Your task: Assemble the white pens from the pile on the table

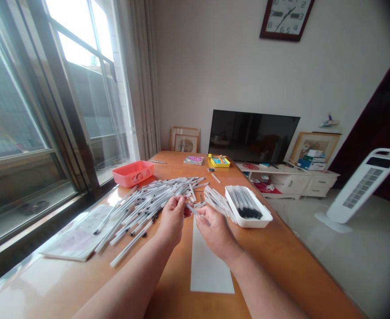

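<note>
My left hand (174, 218) and my right hand (216, 231) meet above the table, both with fingers closed in a pinch. Between them runs a thin, whitish pen (192, 210), held at either end; its tips are hidden by my fingers. Just beyond my left hand spreads a loose pile of pens (148, 201), clear-barrelled with black ends. Past my right hand lies a smaller heap of whitish tubes (219, 200). To the right of that heap, a white plastic tray (264, 222) holds many pens lined up, black ends toward me. Beneath my right hand lies a white paper sheet (211, 270).
A red plastic basket (132, 173) stands at the left behind the pile. A booklet (78, 237) lies at the left edge, partly under pens. At the far end of the wooden table (281, 261) are a colourful book (193, 160) and a yellow box (220, 162).
</note>
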A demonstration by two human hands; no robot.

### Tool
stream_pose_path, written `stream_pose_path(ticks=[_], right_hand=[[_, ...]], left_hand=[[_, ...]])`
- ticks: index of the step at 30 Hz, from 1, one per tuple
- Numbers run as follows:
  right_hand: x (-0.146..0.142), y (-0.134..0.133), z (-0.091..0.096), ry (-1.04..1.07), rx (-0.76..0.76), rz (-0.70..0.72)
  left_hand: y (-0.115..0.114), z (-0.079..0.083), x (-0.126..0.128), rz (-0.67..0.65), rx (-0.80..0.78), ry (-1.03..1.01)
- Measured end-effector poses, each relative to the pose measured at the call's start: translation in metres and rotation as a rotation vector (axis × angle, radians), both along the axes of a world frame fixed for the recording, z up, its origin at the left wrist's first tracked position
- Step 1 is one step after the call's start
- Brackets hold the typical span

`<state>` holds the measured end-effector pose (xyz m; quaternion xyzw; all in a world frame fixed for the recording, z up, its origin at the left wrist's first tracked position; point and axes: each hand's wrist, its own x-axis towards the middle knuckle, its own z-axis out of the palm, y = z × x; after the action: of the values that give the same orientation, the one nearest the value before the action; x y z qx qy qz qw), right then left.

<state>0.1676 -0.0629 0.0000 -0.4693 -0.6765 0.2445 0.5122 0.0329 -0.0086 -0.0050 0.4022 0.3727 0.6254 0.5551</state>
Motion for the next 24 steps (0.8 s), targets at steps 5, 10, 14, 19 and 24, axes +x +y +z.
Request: stream_pose_path(ticks=[5, 10, 14, 19, 24], right_hand=[[-0.0010, -0.0001, -0.0022, -0.039, 0.030, -0.032], [-0.0012, -0.0006, -0.0012, -0.064, 0.033, -0.050], [-0.0021, -0.0007, -0.0001, -0.079, 0.044, -0.052], [-0.0034, -0.0008, -0.0010, -0.120, 0.059, -0.065], [-0.0040, -0.0002, -0.0019, -0.127, 0.050, -0.067]], left_hand=[[-0.0022, 0.0012, 0.0047, 0.024, -0.013, -0.024], [-0.0044, 0.0032, 0.0064, 0.018, -0.013, -0.060], [-0.0062, 0.0040, 0.0078, 0.021, -0.020, -0.099], [-0.0073, 0.0042, 0.0083, 0.021, -0.011, -0.114], [-0.0080, 0.0044, 0.0082, 0.017, -0.015, -0.119]])
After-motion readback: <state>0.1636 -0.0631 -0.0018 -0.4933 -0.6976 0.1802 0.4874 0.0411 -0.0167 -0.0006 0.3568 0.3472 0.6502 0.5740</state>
